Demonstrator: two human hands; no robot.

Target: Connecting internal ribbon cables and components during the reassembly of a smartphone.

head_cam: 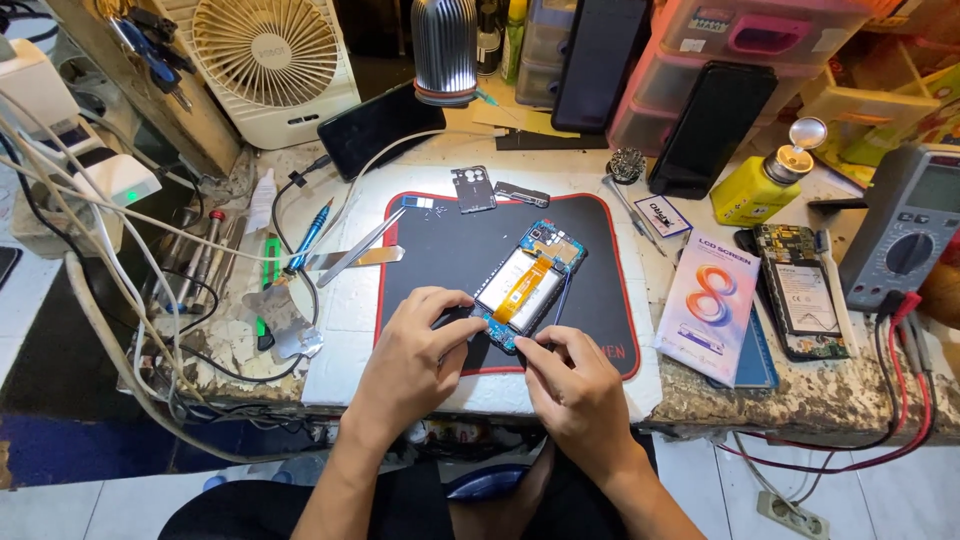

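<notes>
An opened phone [528, 282] lies face down on a black mat with a red border [450, 250], showing a white battery, an orange flex cable and blue circuit boards. My left hand [415, 350] pinches the phone's lower left corner with thumb and forefinger. My right hand [570, 380] touches the phone's bottom edge with its fingertips. Two removed cover pieces [473, 188] lie at the mat's far edge.
Metal tweezers [362, 247] and a blue pen tool [309, 233] lie left of the mat. A boxed phone screen [708, 300], a second opened phone [800, 292], a yellow bottle [758, 188] and a multimeter [912, 235] are at the right. Behind stand a fan [270, 55], a lamp and drawers.
</notes>
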